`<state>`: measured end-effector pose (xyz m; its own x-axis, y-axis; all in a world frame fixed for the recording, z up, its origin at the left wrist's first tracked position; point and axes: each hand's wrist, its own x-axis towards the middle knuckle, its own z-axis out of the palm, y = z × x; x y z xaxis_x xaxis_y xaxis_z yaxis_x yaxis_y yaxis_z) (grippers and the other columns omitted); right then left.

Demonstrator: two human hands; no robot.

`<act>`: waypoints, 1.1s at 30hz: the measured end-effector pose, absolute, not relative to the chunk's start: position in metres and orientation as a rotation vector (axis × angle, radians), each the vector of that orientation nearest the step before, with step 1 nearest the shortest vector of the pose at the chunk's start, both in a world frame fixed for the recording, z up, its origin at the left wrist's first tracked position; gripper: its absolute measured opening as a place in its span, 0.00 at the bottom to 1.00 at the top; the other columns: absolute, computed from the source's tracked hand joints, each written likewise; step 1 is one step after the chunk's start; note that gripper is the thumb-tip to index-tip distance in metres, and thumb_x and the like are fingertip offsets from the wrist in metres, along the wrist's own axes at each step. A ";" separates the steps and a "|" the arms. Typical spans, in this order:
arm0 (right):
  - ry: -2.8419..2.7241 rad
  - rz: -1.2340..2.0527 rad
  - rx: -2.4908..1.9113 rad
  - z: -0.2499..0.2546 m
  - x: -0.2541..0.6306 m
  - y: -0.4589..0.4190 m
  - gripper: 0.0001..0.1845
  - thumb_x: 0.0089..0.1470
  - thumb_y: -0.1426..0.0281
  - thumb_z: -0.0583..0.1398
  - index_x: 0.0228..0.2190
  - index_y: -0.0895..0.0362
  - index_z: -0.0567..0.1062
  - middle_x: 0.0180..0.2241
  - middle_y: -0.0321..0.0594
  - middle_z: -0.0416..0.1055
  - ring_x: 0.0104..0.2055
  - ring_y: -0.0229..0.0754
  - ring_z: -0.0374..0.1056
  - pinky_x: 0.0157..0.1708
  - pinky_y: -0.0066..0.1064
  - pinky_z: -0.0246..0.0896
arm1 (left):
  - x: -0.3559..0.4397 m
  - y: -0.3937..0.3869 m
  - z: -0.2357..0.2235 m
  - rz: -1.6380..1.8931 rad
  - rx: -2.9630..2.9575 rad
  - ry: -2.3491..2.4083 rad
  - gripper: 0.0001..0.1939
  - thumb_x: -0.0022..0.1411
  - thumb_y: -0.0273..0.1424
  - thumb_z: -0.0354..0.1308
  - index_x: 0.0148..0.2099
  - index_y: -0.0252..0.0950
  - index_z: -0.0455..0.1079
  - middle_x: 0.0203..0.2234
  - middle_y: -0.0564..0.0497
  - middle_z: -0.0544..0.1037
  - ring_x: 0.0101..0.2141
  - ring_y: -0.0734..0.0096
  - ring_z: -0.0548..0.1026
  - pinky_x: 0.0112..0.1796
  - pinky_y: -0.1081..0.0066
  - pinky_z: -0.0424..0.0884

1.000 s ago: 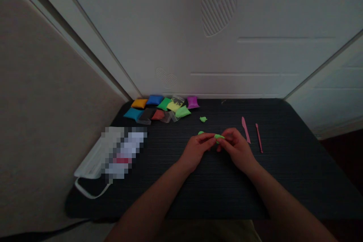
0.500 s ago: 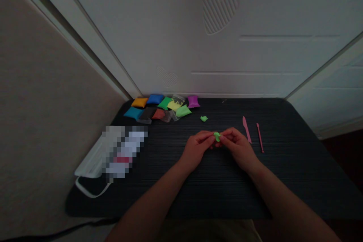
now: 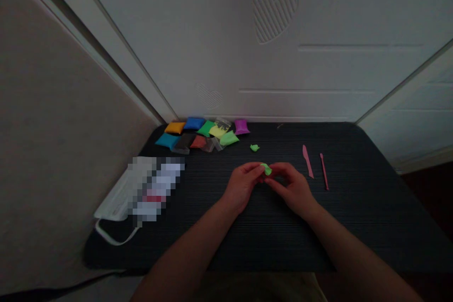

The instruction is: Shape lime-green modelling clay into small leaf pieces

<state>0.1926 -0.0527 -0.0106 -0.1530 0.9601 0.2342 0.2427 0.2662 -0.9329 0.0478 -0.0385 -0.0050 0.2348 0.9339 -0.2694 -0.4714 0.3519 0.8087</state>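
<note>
A small piece of light green modelling clay (image 3: 267,169) is held up between my two hands above the dark table. My left hand (image 3: 242,186) is closed, pinching the clay's left side between thumb and fingers. Curled around the right side is my right hand (image 3: 292,189), its forefinger at the clay's edge and its thumb a little lower. The undersides of the fingers are hidden. A second light green clay lump (image 3: 254,147) lies on the table just beyond my hands.
Small packets of coloured clay, among them a purple packet (image 3: 241,126) and an orange packet (image 3: 174,127), lie at the back left. A pink plastic knife (image 3: 307,161) and a thin pink tool (image 3: 324,171) lie to the right. A white face mask (image 3: 116,200) is at the left, beside a blurred-out item.
The clay in my hands has shifted slightly left and turned. My right thumb has come off its face and dropped lower, while my left hand keeps its pinch.
</note>
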 end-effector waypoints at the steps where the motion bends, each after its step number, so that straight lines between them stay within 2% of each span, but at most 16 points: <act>1: -1.663 0.860 -1.163 -0.011 0.193 -0.053 0.13 0.46 0.71 0.60 0.37 0.52 0.68 0.33 0.37 0.69 0.34 0.39 0.67 0.37 0.35 0.64 | 0.048 -0.039 -0.005 1.066 0.643 0.843 0.07 0.49 0.30 0.61 0.32 0.31 0.72 0.27 0.50 0.74 0.28 0.75 0.70 0.33 0.72 0.63; 4: -1.767 0.629 -1.190 -0.011 0.195 -0.053 0.09 0.49 0.71 0.58 0.36 0.52 0.69 0.31 0.37 0.69 0.33 0.40 0.67 0.36 0.36 0.64 | 0.048 -0.039 -0.007 1.053 0.626 0.842 0.06 0.49 0.29 0.61 0.31 0.31 0.72 0.26 0.51 0.74 0.28 0.77 0.69 0.30 0.75 0.63; 7: -1.796 0.549 -1.190 -0.010 0.196 -0.052 0.07 0.49 0.70 0.58 0.34 0.52 0.70 0.32 0.38 0.70 0.35 0.41 0.67 0.36 0.36 0.64 | 0.048 -0.040 -0.006 1.039 0.668 0.879 0.07 0.49 0.30 0.61 0.31 0.31 0.73 0.26 0.51 0.74 0.27 0.77 0.69 0.29 0.75 0.63; 15: -1.810 0.564 -1.189 -0.008 0.200 -0.050 0.01 0.49 0.70 0.59 0.28 0.54 0.70 0.28 0.37 0.69 0.31 0.39 0.66 0.33 0.33 0.62 | 0.047 -0.042 0.001 0.989 0.989 0.957 0.11 0.54 0.33 0.56 0.36 0.34 0.74 0.29 0.50 0.76 0.28 0.74 0.70 0.33 0.72 0.67; 19: -1.737 0.608 -1.202 -0.008 0.201 -0.048 0.06 0.45 0.69 0.61 0.25 0.54 0.68 0.26 0.35 0.65 0.30 0.39 0.64 0.31 0.33 0.61 | 0.046 -0.041 -0.001 0.927 0.932 0.857 0.12 0.55 0.33 0.54 0.38 0.33 0.74 0.31 0.48 0.76 0.32 0.71 0.71 0.35 0.70 0.67; 24: -1.790 0.643 -1.193 -0.005 0.204 -0.047 0.13 0.46 0.69 0.61 0.38 0.51 0.69 0.31 0.37 0.65 0.33 0.40 0.64 0.35 0.34 0.61 | 0.045 -0.040 -0.002 0.923 0.880 0.758 0.11 0.55 0.31 0.55 0.39 0.32 0.73 0.34 0.46 0.76 0.34 0.69 0.71 0.36 0.70 0.67; 26: -1.836 0.624 -1.178 -0.003 0.205 -0.047 0.13 0.48 0.70 0.60 0.39 0.51 0.70 0.32 0.37 0.66 0.35 0.40 0.64 0.37 0.35 0.60 | 0.046 -0.041 -0.002 0.937 0.828 0.733 0.10 0.54 0.31 0.55 0.37 0.32 0.74 0.34 0.46 0.76 0.34 0.69 0.72 0.36 0.69 0.67; 33: -1.686 0.716 -1.260 -0.003 0.201 -0.046 0.05 0.45 0.69 0.61 0.28 0.54 0.69 0.28 0.35 0.65 0.30 0.38 0.62 0.31 0.31 0.58 | 0.048 -0.041 -0.001 0.963 0.767 0.796 0.14 0.50 0.27 0.60 0.42 0.35 0.70 0.33 0.49 0.77 0.34 0.72 0.73 0.37 0.71 0.66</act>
<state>0.2015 -0.0461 -0.0026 -0.0907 0.9467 0.3091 0.4347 0.3169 -0.8430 0.0483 -0.0414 -0.0008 0.3501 0.9075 -0.2321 -0.3986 0.3686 0.8398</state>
